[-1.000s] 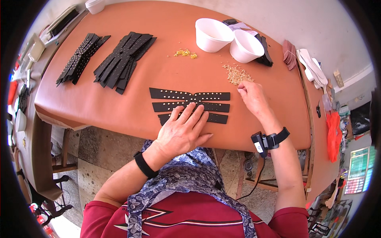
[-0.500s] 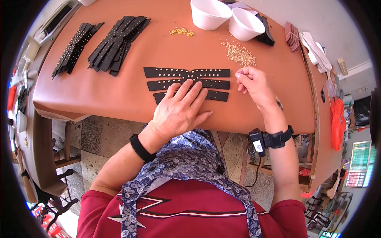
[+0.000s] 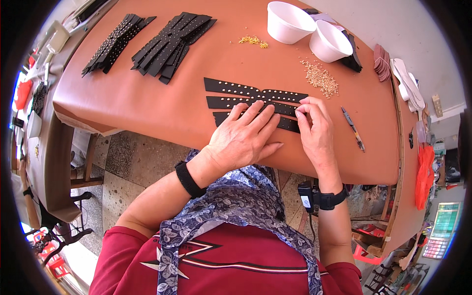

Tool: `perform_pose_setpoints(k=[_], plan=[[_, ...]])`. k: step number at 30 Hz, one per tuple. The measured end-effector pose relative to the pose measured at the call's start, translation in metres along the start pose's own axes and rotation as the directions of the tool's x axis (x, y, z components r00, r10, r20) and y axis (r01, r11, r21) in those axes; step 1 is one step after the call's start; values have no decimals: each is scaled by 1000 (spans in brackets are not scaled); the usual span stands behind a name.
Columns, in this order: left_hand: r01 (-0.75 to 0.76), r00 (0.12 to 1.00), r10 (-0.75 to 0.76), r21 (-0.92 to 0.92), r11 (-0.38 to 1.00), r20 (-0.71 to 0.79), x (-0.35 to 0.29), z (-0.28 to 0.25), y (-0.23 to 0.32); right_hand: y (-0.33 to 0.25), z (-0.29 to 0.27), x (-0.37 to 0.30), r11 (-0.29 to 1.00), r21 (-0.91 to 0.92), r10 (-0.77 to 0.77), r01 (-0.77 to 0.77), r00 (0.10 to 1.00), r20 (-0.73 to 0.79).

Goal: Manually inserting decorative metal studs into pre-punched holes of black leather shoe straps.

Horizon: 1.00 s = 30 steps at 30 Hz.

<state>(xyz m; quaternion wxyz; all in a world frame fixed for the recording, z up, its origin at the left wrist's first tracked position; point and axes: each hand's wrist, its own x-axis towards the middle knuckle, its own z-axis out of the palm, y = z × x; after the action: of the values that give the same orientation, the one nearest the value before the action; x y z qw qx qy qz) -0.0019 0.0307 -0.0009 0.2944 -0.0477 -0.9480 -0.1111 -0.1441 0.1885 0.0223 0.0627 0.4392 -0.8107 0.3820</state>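
In front of me on the brown tabletop [image 3: 196, 129] lies a flat black piece [image 3: 219, 86], cut into several strips that join in the middle. Rows of small pale-gold studs dot its strips. My left hand [image 3: 241, 136] rests flat over its middle and lower strips, fingers stretched and palm down. At the right ends of the strips, my right hand [image 3: 317, 129] has thumb and forefinger pinched together; whatever is between them is too small to make out. Just beyond it lies a loose heap of gold studs [image 3: 322, 79].
Two stacks of studded black pieces [image 3: 115, 46] [image 3: 172, 43] lie at the far left. Brighter yellow bits [image 3: 252, 41] are scattered near a white bowl [image 3: 290, 23] and a smaller white bowl [image 3: 330, 42]. A pen [image 3: 353, 129] lies on the right, and brownish-red pieces [image 3: 381, 63] sit by the edge.
My right hand has come from beside the stud heap to the right ends of the black piece. The left hand stays on the piece. The whole view has shifted and tilted; the pen shows fully.
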Motion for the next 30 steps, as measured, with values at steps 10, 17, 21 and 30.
perform_pose_setpoints(k=[10, 17, 21, 30], plan=[[17, 1000, -17, -31, 999, -11, -1, 0, -1, 0, 4, 14, 999, -32, -31, 33, 999, 38], [20, 1000, -20, -40, 999, -2, 0, -2, 0, 3, 6, 15, 986, -123, -103, 109, 994, 47], [15, 1000, -15, -40, 999, -3, -1, -2, 0, 1, 4, 16, 990, -102, -90, 96, 994, 63], [12, 1000, -13, -41, 999, -14, -1, 0, 0, 2, 4, 16, 998, -4, -68, 68, 996, 51]])
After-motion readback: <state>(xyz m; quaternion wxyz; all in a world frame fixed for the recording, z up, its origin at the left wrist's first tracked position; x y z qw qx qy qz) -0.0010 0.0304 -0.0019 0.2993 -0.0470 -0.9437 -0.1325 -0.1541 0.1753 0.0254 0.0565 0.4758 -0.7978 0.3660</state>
